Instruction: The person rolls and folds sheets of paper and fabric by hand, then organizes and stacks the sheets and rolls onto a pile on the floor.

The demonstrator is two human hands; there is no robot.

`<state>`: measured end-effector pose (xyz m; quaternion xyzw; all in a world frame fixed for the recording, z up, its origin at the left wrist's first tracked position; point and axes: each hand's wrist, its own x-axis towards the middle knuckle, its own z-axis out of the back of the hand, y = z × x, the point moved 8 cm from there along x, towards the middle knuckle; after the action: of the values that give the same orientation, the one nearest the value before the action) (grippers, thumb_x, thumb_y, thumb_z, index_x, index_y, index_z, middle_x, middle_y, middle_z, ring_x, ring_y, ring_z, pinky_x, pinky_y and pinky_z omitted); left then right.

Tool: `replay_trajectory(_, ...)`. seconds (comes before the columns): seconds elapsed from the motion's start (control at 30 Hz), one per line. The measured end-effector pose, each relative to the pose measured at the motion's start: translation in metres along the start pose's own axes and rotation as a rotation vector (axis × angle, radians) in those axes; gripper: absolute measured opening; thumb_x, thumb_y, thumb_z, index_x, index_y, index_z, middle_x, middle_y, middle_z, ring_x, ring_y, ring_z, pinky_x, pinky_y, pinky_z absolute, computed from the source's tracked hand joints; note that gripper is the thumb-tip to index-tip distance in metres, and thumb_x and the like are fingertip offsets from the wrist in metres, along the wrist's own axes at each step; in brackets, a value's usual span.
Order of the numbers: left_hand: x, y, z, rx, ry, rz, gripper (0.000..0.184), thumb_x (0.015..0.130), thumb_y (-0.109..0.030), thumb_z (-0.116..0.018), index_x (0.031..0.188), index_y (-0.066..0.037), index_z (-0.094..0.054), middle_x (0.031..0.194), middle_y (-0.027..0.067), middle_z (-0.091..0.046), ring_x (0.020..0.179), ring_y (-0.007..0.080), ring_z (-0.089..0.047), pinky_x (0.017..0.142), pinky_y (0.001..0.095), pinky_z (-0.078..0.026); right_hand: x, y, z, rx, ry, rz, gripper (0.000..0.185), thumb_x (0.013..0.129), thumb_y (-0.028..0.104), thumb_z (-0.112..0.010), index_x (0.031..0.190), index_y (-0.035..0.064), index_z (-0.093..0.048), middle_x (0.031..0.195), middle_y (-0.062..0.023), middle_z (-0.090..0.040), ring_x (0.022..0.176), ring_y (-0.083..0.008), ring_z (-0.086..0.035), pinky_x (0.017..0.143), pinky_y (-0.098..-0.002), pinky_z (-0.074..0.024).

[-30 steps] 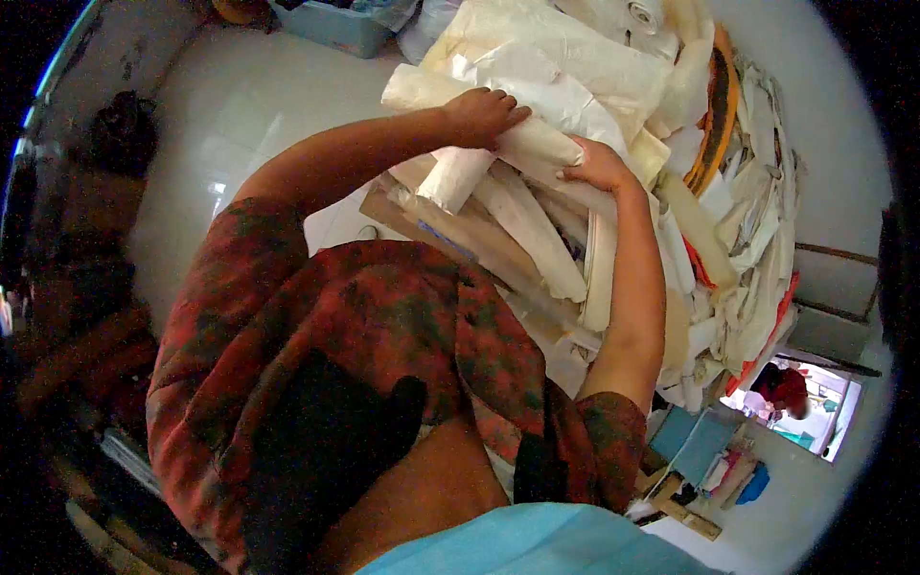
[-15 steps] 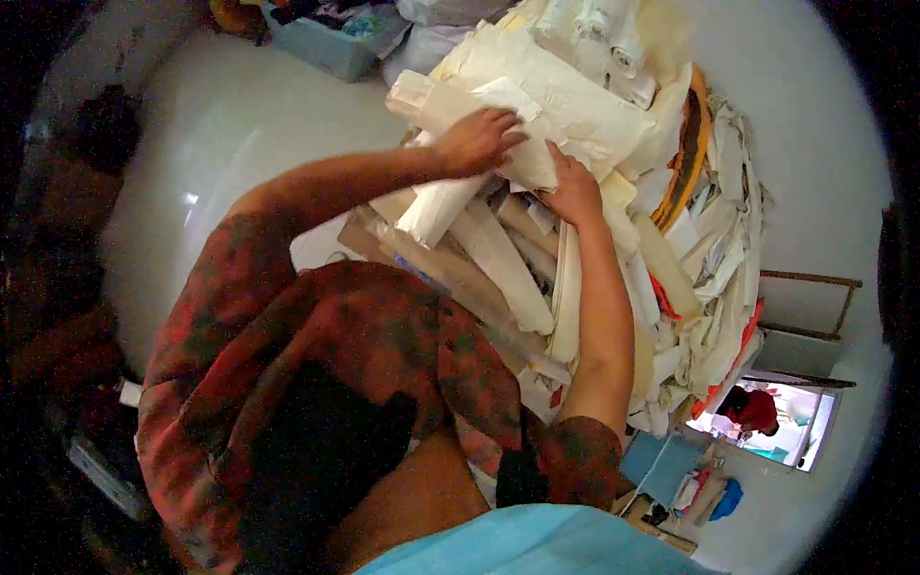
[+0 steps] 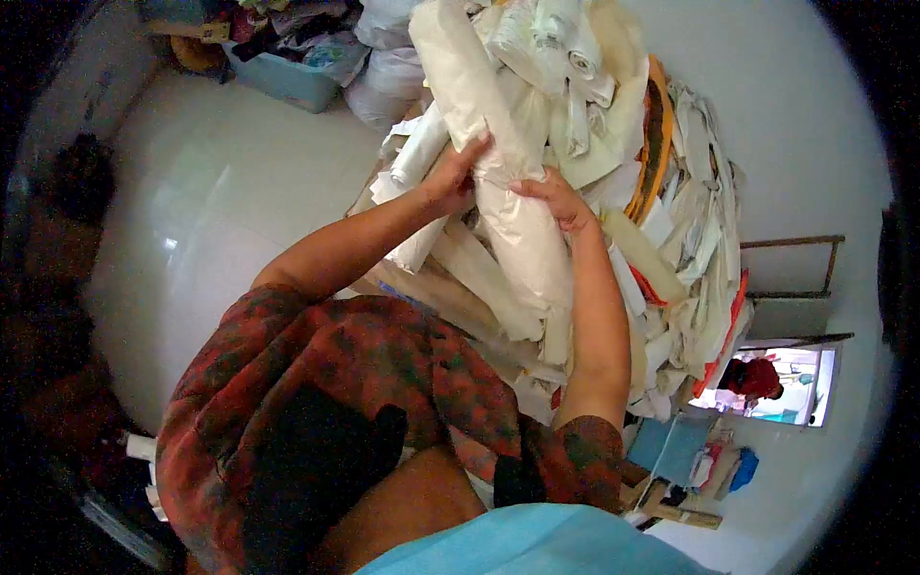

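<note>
A long cream roll [image 3: 522, 235] lies slanted across the pile of rolled and folded sheets [image 3: 709, 220]. My left hand [image 3: 462, 174] grips its left side near the middle, thumb on top. From the right, my right hand [image 3: 556, 196] holds the same roll, fingers partly hidden beneath it. Thinner white rolls [image 3: 420, 149] lie under and left of the big roll. Beyond it, at the top of the pile, is a bundle of white rolls [image 3: 546, 43].
A blue-grey bin [image 3: 297, 84] with cloth and white plastic bags [image 3: 388, 86] stand at the back left. An orange-and-black strip [image 3: 654, 144] edges the pile. Through an opening at right, a person in red [image 3: 752, 379] shows. Wooden pieces [image 3: 685, 516] lie lower right.
The hands, loose over a cream roll half a second ago, now grip a long roll from both sides. That roll points away from me instead of lying crosswise. The view has shifted.
</note>
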<state>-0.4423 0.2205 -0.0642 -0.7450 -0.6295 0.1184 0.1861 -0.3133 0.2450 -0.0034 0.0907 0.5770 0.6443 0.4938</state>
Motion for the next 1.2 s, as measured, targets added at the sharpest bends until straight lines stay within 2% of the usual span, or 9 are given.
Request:
replay_trajectory(0.07,-0.011,-0.007,-0.003,0.082,-0.004,0.036,0.084,0.083,-0.056,-0.062,0.143,-0.007,-0.030,0.138,0.0116,-0.045,0.126,0.0263,-0.045,0.106,0.0404,-0.037,0.006,-0.030,-0.001,0.141,0.027,-0.019,0.071,0.073,0.030,-0.078,0.129,-0.0020,-0.049,0.120,-0.0113,-0.061,0.106,-0.0227,-0.060,0.092,-0.0349,-0.0473)
replay_trajectory(0.27,-0.038,-0.028,-0.019,-0.109,0.001,0.161,0.071,0.086,-0.047,-0.063,0.137,-0.004,-0.038,0.133,0.0139,-0.051,0.121,0.0257,-0.051,0.106,0.0415,-0.039,-0.014,-0.047,-0.062,0.769,0.057,-0.015,0.060,0.086,0.039,-0.064,0.131,0.0018,-0.047,0.118,-0.0101,-0.062,0.100,-0.0226,-0.062,0.087,-0.0352,-0.0504)
replay_trajectory(0.5,-0.047,-0.052,0.002,-0.234,0.004,0.164,0.061,0.083,-0.037,-0.068,0.129,-0.003,-0.047,0.121,0.0143,-0.060,0.110,0.0282,-0.059,0.099,0.0438,-0.046,-0.021,-0.018,-0.128,0.952,0.078,-0.058,0.056,0.092,0.043,-0.055,0.132,0.0047,-0.048,0.121,-0.0111,-0.060,0.102,-0.0224,-0.061,0.088,-0.0343,-0.0492)
replay_trajectory(0.63,-0.055,-0.089,0.007,0.162,-0.164,0.012,0.057,0.082,-0.039,-0.066,0.122,0.000,-0.053,0.113,0.0145,-0.063,0.102,0.0271,-0.063,0.094,0.0427,-0.048,-0.027,0.005,-0.092,0.048,-0.111,-0.048,0.073,0.089,0.045,-0.059,0.144,0.0054,-0.030,0.131,-0.0177,-0.051,0.111,-0.0275,-0.055,0.095,-0.0357,-0.0449)
replay_trajectory(0.77,-0.052,-0.110,-0.013,0.233,-0.225,-0.304,0.065,0.075,-0.015,-0.074,0.128,-0.001,-0.039,0.116,0.0150,-0.057,0.102,0.0260,-0.060,0.090,0.0405,-0.050,-0.054,0.076,-0.116,-0.315,-0.307,0.463,0.099,0.076,0.032,-0.075,0.147,0.0053,-0.012,0.134,-0.0224,-0.046,0.118,-0.0336,-0.051,0.101,-0.0381,-0.0397)
replay_trajectory(0.87,-0.056,-0.123,-0.018,0.280,-0.194,-0.257,0.065,0.078,-0.022,-0.073,0.129,-0.001,-0.039,0.119,0.0154,-0.057,0.105,0.0272,-0.059,0.092,0.0401,-0.049,-0.048,0.084,-0.118,-0.203,-0.438,0.538,0.097,0.071,0.025,-0.080,0.145,0.0050,-0.020,0.133,-0.0216,-0.047,0.118,-0.0312,-0.051,0.101,-0.0376,-0.0396)
replay_trajectory(0.97,-0.066,-0.125,-0.010,0.257,-0.099,-0.117,0.063,0.082,-0.034,-0.068,0.129,0.000,-0.042,0.119,0.0159,-0.057,0.106,0.0270,-0.059,0.094,0.0399,-0.048,-0.033,0.077,-0.123,0.147,-0.266,0.519,0.080,0.075,0.012,-0.074,0.141,0.0015,-0.030,0.128,-0.0145,-0.051,0.116,-0.0247,-0.052,0.100,-0.0341,-0.0398)
replay_trajectory(1.07,-0.076,-0.112,0.006,0.275,-0.121,0.094,0.069,0.085,-0.050,-0.060,0.129,0.000,-0.045,0.122,0.0164,-0.056,0.110,0.0253,-0.057,0.097,0.0396,-0.046,-0.024,0.065,-0.136,0.441,-0.098,0.368,0.072,0.076,0.011,-0.074,0.137,0.0017,-0.037,0.124,-0.0108,-0.054,0.112,-0.0217,-0.054,0.097,-0.0329,-0.0426)
replay_trajectory(1.2,-0.083,-0.115,0.020,0.206,-0.141,0.052,0.074,0.084,-0.053,-0.060,0.138,-0.007,-0.038,0.129,0.0145,-0.053,0.115,0.0280,-0.054,0.102,0.0417,-0.042,-0.009,0.048,-0.145,0.596,0.084,0.289,0.076,0.074,0.023,-0.078,0.136,0.0005,-0.039,0.123,-0.0115,-0.058,0.110,-0.0250,-0.056,0.097,-0.0362,-0.0440)
